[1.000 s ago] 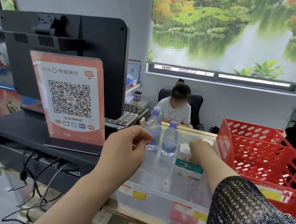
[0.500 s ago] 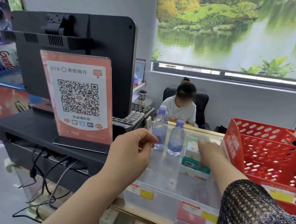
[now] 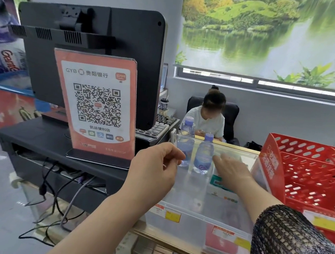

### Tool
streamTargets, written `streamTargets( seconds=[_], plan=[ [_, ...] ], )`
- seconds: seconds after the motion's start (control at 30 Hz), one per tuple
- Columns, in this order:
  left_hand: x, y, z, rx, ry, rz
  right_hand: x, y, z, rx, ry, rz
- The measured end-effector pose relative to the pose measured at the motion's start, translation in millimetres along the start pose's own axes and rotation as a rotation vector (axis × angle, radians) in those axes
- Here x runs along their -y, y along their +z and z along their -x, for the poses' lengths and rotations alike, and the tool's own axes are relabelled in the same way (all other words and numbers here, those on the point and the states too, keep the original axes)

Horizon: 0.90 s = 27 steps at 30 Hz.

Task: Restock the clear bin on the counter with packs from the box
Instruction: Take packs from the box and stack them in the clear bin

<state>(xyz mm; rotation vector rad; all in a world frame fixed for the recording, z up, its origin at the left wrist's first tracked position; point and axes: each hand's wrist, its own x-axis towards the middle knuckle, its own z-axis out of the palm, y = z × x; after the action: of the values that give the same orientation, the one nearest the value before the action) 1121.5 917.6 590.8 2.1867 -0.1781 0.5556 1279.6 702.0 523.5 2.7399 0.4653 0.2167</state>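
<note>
The clear bin [image 3: 199,214] stands on the counter with price labels on its front wall. My left hand [image 3: 154,166] is at the bin's left wall, thumb and fingertips pinching its rim. My right hand [image 3: 232,172] reaches into the bin with fingers straight and spread, lying over green-and-white packs [image 3: 217,186] on the bin's floor. The hand hides part of the packs. No box is in view.
Two water bottles [image 3: 202,157] stand at the bin's far end. Red perforated baskets [image 3: 309,177] crowd the bin's right side. Left of it are a QR-code sign [image 3: 97,103], a black monitor [image 3: 140,62], a keyboard [image 3: 156,130] and hanging cables. A person sits behind the counter.
My right hand's fingers have straightened and spread over the packs, where they were curled before. My left hand stays at the bin's left wall. The view has shifted slightly.
</note>
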Motion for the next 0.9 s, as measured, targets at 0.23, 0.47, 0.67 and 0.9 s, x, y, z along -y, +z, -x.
streamTargets(
  seconds=[0.23, 0.47, 0.67, 0.9],
  plan=[
    [3.2, 0.0, -1.6, -0.003, -0.007, 0.018, 38.3, 13.3, -6.8, 0.303, -0.408, 0.341],
    [6.0, 0.5, -2.3, 0.000, -0.016, 0.019, 34.2, 27.7, -11.6, 0.417, -0.307, 0.413],
    [3.7, 2.1, -4.6, 0.011, 0.005, 0.004, 30.3, 16.7, -11.1, 0.395, -0.305, 0.314],
    [-6.1, 1.8, -1.2, 0.032, 0.001, -0.012, 24.1, -54.4, 14.6, 0.155, -0.018, -0.284]
  ],
)
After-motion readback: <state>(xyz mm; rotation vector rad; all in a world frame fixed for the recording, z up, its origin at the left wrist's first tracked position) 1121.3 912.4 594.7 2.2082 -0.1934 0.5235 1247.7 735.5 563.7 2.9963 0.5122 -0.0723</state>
